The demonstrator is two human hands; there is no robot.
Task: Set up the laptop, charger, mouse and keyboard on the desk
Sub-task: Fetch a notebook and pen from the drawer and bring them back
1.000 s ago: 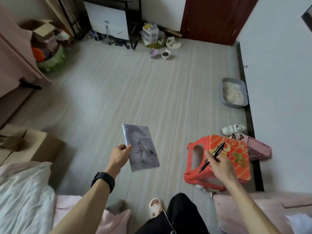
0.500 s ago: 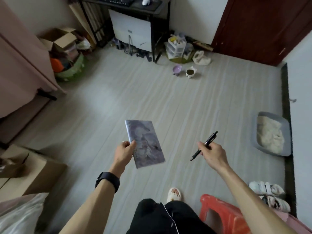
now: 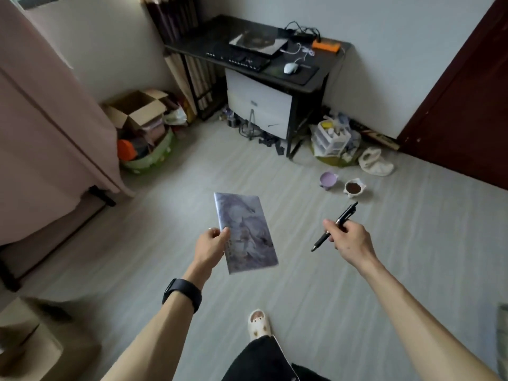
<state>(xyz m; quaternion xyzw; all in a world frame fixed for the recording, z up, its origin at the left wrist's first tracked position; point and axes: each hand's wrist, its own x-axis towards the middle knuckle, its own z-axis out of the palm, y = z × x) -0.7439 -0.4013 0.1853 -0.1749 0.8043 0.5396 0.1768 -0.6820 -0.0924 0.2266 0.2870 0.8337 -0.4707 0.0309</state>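
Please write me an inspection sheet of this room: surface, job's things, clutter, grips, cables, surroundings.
Surface: black desk, well ahead of both hands.
Job's things: closed laptop, keyboard in front of it, white mouse on a dark mat; charger not identifiable.
Clutter: orange box at the desk's back edge.
Grips: left hand holds a notebook; right hand holds a pen.
Cables: black tangle behind the laptop; white cable beside the mouse.
Surroundings: open cardboard box, purple bowl and white bowl on the floor, dark door.

The black surface [image 3: 198, 42], carrying a closed dark laptop [image 3: 258, 41], black keyboard [image 3: 236, 60] and white mouse [image 3: 290, 68], has come into full view; the red plastic stool is gone.
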